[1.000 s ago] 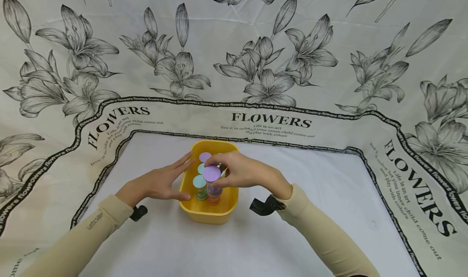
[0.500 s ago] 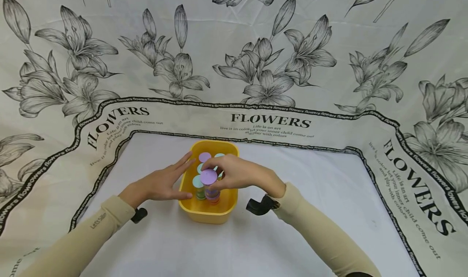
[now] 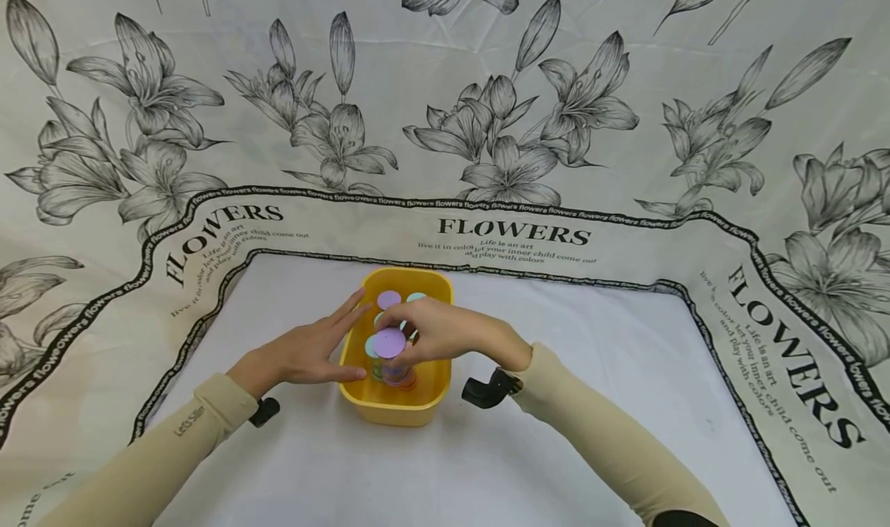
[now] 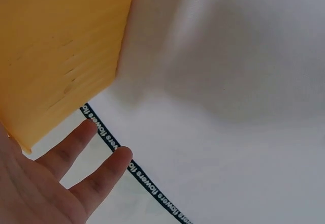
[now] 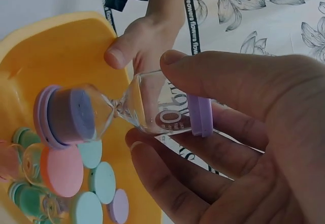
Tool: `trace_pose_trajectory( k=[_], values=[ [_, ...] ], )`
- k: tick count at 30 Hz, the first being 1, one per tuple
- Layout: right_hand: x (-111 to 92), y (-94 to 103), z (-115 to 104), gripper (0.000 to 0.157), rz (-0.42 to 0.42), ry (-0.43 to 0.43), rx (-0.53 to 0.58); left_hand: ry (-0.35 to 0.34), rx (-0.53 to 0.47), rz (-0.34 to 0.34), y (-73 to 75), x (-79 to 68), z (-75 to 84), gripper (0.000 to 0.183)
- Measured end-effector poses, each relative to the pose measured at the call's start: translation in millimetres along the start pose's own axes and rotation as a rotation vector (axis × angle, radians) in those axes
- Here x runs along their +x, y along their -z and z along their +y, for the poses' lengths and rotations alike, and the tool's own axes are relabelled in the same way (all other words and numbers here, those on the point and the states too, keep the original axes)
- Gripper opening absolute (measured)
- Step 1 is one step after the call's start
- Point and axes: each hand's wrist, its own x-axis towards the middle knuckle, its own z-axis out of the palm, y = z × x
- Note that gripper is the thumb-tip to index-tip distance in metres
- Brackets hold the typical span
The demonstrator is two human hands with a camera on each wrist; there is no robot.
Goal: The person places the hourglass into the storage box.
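Observation:
My right hand [image 3: 445, 329] pinches a purple-capped sand timer [image 5: 73, 115] over the yellow bin [image 3: 396, 414]. In the right wrist view its clear glass narrows at the waist, and purple sand sits in the bulb farther from my palm. Thumb and fingers are around the other bulb, close to its cap. My left hand [image 3: 306, 353] is at the bin's left side, fingers spread and straight. More sand timers stand inside the bin: a pink-capped one [image 5: 62, 170], a mint-capped one [image 5: 102, 182] and another purple-capped one [image 3: 388, 300]. My right hand hides part of the group.
The bin stands on a white cloth [image 3: 556, 442] with a black lettered border. A flower-printed sheet [image 3: 507, 156] rises behind. Black wrist mounts [image 3: 490, 390] stick out below both cuffs.
My right hand has shifted left and slightly toward me with the purple sand timer, which now overlaps the mint-capped one. An orange base shows beside it. My left hand stays nearly still.

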Motion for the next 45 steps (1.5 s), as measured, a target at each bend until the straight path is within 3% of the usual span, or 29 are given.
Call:
trace_pose_trajectory(
  k=[9,16,27,36,45],
  values=[
    [5.6,-7.1,-0.5,0.043,-0.054,-0.026,0.017,-0.016,-0.007,-0.002,-1.3,1.1,-1.1,0.103],
    [9.9,-12.3,3.9,0.044,-0.084,-0.028,-0.037,-0.021,-0.009,0.001,-1.2,1.1,-0.2,0.104],
    [29.0,-17.5,4.1,0.038,-0.213,-0.026,-0.187,-0.031,-0.004,0.000,-1.7,-0.1,0.2,0.104],
    [46.4,-24.2,9.8,0.034,-0.294,-0.047,-0.243,-0.029,0.005,0.001,1.2,1.1,-0.3,0.104],
    [51.6,-32.8,17.2,0.033,-0.319,-0.049,-0.253,-0.017,-0.007,-0.012,-0.3,0.7,-1.7,0.104]
  ],
)
